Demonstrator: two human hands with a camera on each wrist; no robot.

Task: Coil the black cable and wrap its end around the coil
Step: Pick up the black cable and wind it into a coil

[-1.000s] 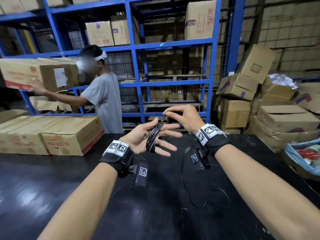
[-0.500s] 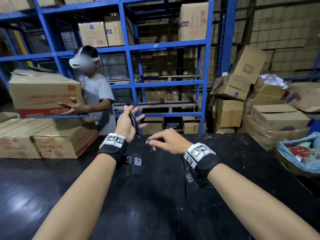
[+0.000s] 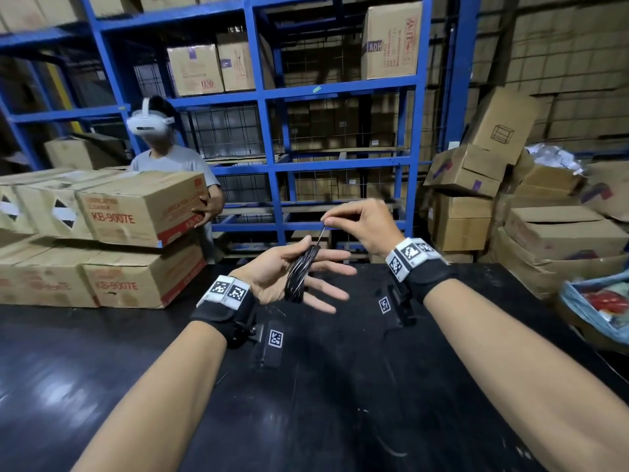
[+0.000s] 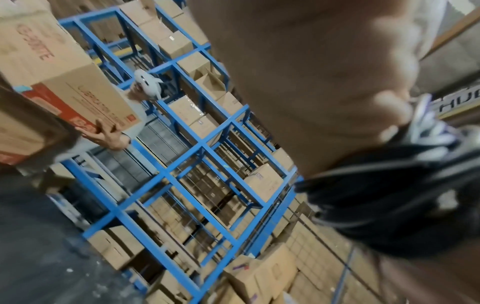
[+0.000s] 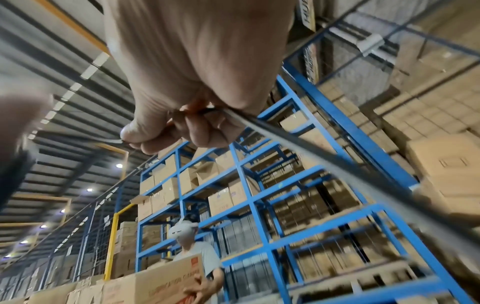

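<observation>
Coiled cable, blue racking, stacked cartons, person

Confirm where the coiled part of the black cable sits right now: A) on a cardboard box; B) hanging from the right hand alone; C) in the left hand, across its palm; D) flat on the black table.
C: the coil lies across the left hand palm under its thumb, while the right hand pinches the free end just above it.
</observation>
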